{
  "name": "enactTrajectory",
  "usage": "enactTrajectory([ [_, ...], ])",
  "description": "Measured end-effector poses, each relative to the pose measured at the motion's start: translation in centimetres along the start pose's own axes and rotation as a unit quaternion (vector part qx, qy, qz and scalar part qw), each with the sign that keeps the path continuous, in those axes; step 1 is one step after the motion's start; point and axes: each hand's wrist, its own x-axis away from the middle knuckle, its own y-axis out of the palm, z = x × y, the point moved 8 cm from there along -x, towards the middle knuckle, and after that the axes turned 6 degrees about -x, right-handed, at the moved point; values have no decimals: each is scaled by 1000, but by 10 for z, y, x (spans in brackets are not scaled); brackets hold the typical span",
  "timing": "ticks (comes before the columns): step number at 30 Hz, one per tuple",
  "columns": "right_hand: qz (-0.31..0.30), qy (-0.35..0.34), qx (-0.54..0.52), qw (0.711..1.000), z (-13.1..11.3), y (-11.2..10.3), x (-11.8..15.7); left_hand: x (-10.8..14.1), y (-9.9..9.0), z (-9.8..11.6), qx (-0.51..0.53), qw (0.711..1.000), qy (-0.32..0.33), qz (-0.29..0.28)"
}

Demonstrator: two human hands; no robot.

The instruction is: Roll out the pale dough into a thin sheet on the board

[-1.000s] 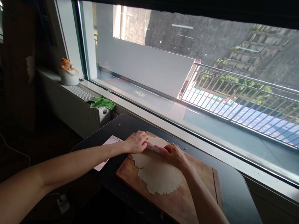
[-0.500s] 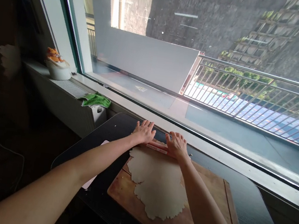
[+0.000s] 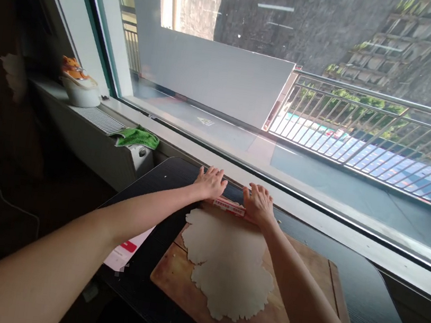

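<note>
A wide, thin sheet of dough [image 3: 228,265] with ragged edges lies on a wooden board [image 3: 175,276]. Across its far end is a reddish rolling pin [image 3: 229,206] with a pale printed label. My left hand [image 3: 211,182] rests palm-down over the pin's left part, its fingers stretched out and spread. Over the right part lies my right hand [image 3: 258,204], also flat with the fingers apart. Both palms hide the pin's ends, and the dough's far edge is partly covered.
The board lies on a black table [image 3: 367,279] beside a large window. A pinkish sheet or screen [image 3: 128,251] lies by my left forearm. Left of the table, a green cloth [image 3: 137,138] and a white pot [image 3: 81,90] rest on a radiator ledge.
Both hands remain over the rolling pin at the dough's far end. The view has tilted slightly, and more of the pinkish sheet now shows beside my left forearm.
</note>
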Motion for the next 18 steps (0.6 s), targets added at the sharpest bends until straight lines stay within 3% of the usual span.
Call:
enactTrajectory([
  [2,-15,-2,-2,1000,2,3,4,5,2,1,-4,1000,8,-7],
  [5,-48,-80,2,996,-3,16,36,37,15,6,-1,998,62,-32],
  [8,-30,-124,11,992,-6,17,54,54,16,9,-9,994,106,-6],
  [14,-10,-24,3,1000,3,4,-8,-7,2,0,-17,999,29,22],
  [16,-13,-5,-1,1000,6,3,-12,-9,0,-1,-19,999,19,28],
  [18,-21,-28,-4,999,4,8,6,10,3,2,-17,999,39,30],
])
